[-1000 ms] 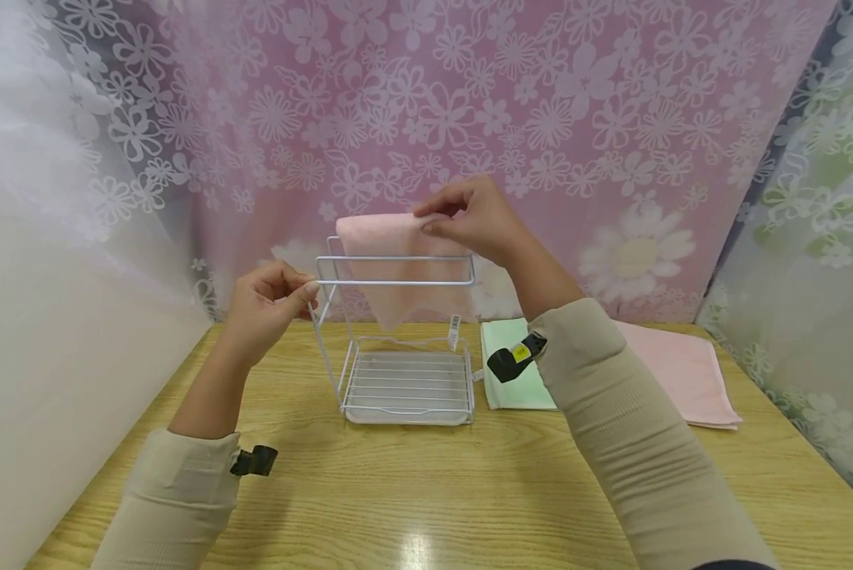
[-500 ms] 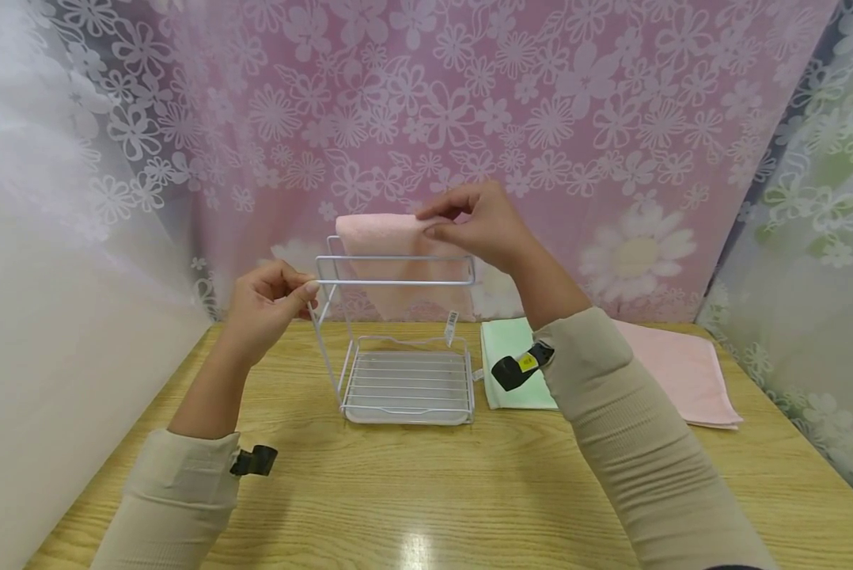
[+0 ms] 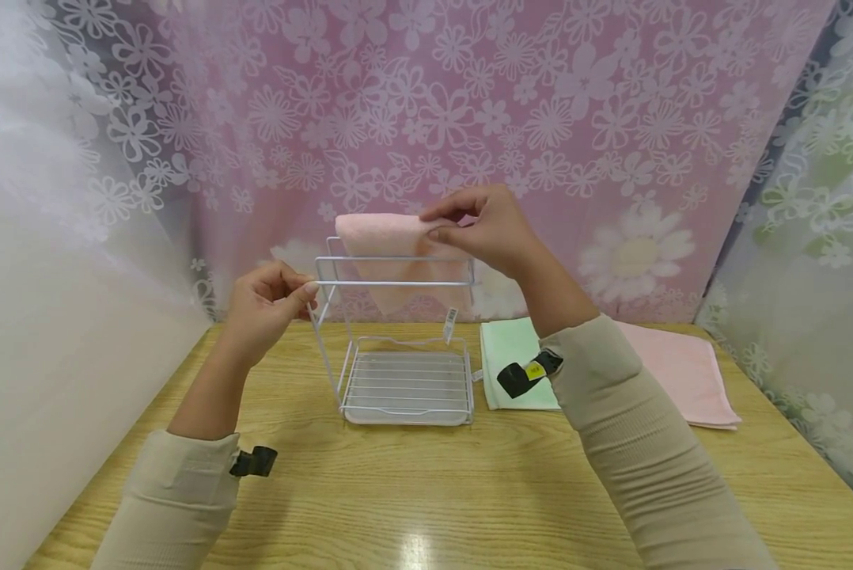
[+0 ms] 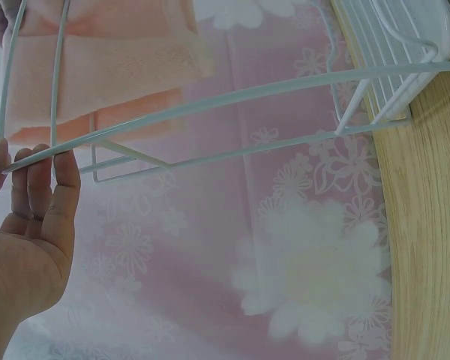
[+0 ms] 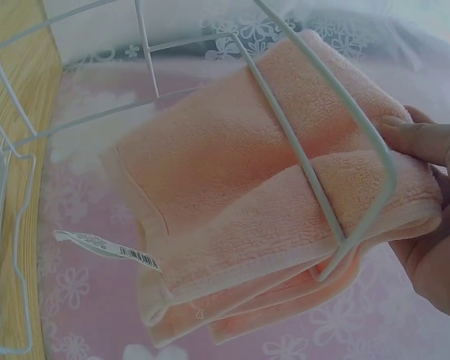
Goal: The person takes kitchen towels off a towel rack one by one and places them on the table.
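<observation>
A white wire rack (image 3: 398, 283) stands on the table, its upper bars above a slatted base with a tray (image 3: 407, 388). My left hand (image 3: 266, 309) pinches the rack's upper left corner between thumb and fingers, as the left wrist view (image 4: 41, 217) also shows. A pink towel (image 3: 380, 231) hangs folded behind the front upper bars, apparently over the rear bar. My right hand (image 3: 487, 229) pinches the towel's top right edge. In the right wrist view the towel (image 5: 285, 187) drapes in layers, with a white label (image 5: 109, 247) sticking out from its lower edge.
A folded green towel (image 3: 515, 364) lies on the table (image 3: 398, 491) right of the rack, partly behind the right forearm. Beyond it lies a folded pink cloth (image 3: 683, 376). A floral curtain (image 3: 426, 103) hangs behind the table.
My right hand has shifted slightly right and down along the towel's top edge. The towel's lower edge hangs a little higher. My left hand and the rack have stayed put.
</observation>
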`<state>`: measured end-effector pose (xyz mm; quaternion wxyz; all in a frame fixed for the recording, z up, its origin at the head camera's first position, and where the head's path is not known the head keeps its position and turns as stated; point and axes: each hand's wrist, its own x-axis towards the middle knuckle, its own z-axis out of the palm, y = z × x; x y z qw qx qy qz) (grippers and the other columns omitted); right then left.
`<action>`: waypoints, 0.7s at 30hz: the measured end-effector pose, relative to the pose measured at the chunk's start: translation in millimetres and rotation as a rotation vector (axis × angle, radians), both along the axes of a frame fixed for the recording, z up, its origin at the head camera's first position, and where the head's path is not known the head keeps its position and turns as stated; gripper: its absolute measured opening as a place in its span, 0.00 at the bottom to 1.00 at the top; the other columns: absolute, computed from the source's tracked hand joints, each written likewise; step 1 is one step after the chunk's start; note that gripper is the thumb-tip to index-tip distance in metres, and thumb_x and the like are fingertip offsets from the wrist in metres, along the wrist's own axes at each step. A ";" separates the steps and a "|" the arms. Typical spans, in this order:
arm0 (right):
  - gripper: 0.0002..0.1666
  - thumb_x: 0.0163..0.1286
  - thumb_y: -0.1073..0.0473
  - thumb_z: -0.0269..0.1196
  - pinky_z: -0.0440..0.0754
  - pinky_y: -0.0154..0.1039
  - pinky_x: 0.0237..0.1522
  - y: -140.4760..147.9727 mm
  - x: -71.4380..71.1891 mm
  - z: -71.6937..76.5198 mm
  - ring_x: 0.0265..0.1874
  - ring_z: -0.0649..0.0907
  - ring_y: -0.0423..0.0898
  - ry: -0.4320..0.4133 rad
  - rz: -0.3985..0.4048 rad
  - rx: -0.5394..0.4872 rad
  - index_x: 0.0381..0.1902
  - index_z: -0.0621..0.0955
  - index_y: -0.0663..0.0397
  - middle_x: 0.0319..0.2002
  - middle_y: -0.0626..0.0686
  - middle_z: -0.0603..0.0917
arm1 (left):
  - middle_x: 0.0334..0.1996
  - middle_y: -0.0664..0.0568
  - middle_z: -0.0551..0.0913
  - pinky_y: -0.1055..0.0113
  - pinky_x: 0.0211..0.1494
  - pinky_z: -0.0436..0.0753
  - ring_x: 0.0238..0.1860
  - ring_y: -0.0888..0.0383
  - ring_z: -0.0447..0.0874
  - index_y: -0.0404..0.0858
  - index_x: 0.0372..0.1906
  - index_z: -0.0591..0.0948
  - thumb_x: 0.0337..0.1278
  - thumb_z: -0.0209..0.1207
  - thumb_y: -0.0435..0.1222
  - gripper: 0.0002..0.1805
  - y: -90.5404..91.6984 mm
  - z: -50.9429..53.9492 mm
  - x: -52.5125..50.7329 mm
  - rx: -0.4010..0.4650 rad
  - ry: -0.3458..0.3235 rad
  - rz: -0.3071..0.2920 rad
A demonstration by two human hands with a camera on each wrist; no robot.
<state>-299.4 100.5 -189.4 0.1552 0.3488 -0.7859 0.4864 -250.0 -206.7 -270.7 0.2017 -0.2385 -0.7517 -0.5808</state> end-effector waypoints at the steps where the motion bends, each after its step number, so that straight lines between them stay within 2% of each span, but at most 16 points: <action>1: 0.07 0.60 0.66 0.71 0.80 0.34 0.30 0.3 0.6 0.1 0.33 0.79 0.46 -0.002 0.000 -0.001 0.38 0.89 0.58 0.36 0.51 0.87 | 0.27 0.54 0.83 0.65 0.33 0.87 0.27 0.55 0.81 0.24 0.31 0.76 0.64 0.60 0.27 0.08 0.0 0.0 0.1 -0.001 0.000 0.001; 12: 0.07 0.59 0.68 0.71 0.82 0.34 0.32 1.0 7.0 1.5 0.33 0.81 0.46 0.009 0.004 -0.016 0.37 0.89 0.59 0.36 0.52 0.88 | 0.27 0.48 0.83 0.65 0.33 0.87 0.26 0.54 0.82 0.24 0.31 0.76 0.63 0.60 0.27 0.09 1.3 1.4 2.0 0.007 -0.009 0.006; 21: 0.07 0.59 0.68 0.71 0.84 0.34 0.32 1.4 11.9 1.7 0.34 0.81 0.47 -0.008 -0.005 -0.026 0.37 0.89 0.59 0.37 0.53 0.87 | 0.27 0.48 0.82 0.64 0.33 0.88 0.26 0.55 0.82 0.23 0.31 0.76 0.63 0.60 0.27 0.09 1.0 2.4 3.0 0.014 -0.006 -0.011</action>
